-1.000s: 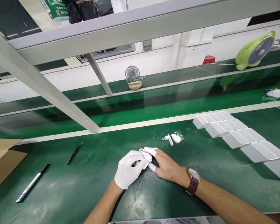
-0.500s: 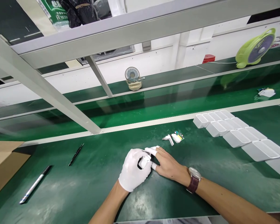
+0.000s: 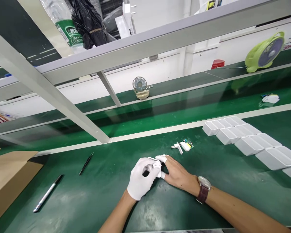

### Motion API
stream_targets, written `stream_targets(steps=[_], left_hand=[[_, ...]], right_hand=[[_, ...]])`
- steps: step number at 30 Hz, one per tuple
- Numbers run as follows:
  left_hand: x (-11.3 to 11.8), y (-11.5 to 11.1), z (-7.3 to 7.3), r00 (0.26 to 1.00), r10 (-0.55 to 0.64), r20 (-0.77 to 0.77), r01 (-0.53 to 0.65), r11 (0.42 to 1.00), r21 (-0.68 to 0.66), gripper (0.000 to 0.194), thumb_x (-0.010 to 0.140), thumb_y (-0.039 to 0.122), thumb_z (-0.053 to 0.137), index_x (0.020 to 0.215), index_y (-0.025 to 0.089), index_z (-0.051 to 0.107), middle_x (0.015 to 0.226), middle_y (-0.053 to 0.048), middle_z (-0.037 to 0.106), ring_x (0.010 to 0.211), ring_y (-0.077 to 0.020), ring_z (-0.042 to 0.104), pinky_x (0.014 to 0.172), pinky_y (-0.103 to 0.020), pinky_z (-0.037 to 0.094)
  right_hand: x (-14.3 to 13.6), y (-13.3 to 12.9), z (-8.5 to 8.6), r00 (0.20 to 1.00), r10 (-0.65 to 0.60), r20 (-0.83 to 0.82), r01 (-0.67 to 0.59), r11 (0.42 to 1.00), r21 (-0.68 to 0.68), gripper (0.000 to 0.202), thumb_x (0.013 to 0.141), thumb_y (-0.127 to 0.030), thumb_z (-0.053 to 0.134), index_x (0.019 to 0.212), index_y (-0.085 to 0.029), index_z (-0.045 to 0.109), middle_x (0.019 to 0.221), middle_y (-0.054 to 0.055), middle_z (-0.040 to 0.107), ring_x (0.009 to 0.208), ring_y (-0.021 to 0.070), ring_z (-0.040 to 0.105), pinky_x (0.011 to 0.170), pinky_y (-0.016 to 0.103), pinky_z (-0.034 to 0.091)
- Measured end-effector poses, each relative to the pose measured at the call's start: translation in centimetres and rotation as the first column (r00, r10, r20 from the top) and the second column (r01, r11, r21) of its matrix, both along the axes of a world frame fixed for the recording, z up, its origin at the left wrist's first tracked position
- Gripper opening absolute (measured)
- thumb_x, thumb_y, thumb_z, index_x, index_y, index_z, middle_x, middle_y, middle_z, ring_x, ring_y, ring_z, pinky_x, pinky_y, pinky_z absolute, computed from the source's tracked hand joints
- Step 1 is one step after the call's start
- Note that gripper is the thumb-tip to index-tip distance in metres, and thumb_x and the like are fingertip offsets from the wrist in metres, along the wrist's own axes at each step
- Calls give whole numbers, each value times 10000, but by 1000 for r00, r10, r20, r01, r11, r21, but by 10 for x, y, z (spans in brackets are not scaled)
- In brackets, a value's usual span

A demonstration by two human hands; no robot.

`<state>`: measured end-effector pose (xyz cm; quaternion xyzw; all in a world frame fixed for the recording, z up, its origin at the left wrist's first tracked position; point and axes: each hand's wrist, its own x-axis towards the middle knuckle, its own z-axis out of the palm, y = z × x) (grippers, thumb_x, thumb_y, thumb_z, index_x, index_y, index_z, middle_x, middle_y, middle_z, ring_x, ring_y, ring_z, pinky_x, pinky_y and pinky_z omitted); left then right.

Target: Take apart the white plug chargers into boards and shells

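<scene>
My left hand point(image 3: 141, 179), in a white glove, is closed on a small white plastic part point(image 3: 157, 168) that looks like a charger housing. Thumb and fingers curl round its left side. My right hand point(image 3: 178, 173) has white finger cots on its fingertips and grips the same part from the right. Fingers cover much of the part, so its inside is hard to make out. Just beyond the hands lie a white plug piece with two pins point(image 3: 177, 147) and a small circuit board with white and yellow components point(image 3: 186, 145).
Rows of white plastic boxes point(image 3: 252, 144) stand on the right of the green bench. On the left are a marker point(image 3: 48, 194), a black pen point(image 3: 86, 164) and a cardboard box point(image 3: 21, 174). A green conveyor belt point(image 3: 165, 116) and metal frame post point(image 3: 70, 108) lie beyond.
The head view has shifted a little, so the bench items sit lower and mostly further right. Both hands keep hold of the white part, which shows at a different angle.
</scene>
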<state>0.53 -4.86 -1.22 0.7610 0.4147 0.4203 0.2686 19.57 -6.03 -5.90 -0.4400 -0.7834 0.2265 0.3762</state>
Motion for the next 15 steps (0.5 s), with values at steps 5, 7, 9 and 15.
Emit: stream_targets(steps=[5, 7, 9, 15], left_hand=[[-8, 12, -2, 972, 233, -10, -233, 972, -20, 195, 905, 256, 609, 1090, 215, 654, 1060, -67, 628, 779, -145, 663, 719, -305, 587], [-13, 19, -2, 976, 199, -93, -199, 980, 1, 255, 901, 279, 619, 1146, 217, 655, 1077, -70, 606, 677, -114, 609, 645, -296, 570], [-16, 23, -3, 987, 92, -135, -101, 993, -56, 289, 919, 310, 602, 1192, 229, 650, 1084, -73, 613, 687, -120, 617, 641, -303, 576], [-8, 18, -12, 993, 23, -114, -31, 997, -68, 239, 990, 288, 488, 1158, 271, 657, 1058, -72, 684, 938, -200, 708, 828, -374, 624]], right_hand=[[4, -2, 8, 998, -5, -67, 4, 1000, -7, 611, 950, -341, 616, 1491, -246, 348, 1318, 124, 546, 1179, 258, 583, 1007, 457, 528], [6, -3, 18, 992, 46, -115, -42, 999, 31, 521, 970, -338, 591, 1454, -265, 412, 1304, 104, 555, 1197, 232, 574, 1036, 424, 513], [7, -3, 28, 984, 85, -154, -78, 996, 51, 428, 979, -312, 577, 1393, -263, 483, 1275, 96, 572, 1185, 216, 581, 1038, 403, 513], [9, -5, 21, 982, 98, -163, -87, 994, 72, 392, 984, -269, 540, 1374, -270, 509, 1320, 103, 590, 1240, 236, 575, 1079, 435, 506]])
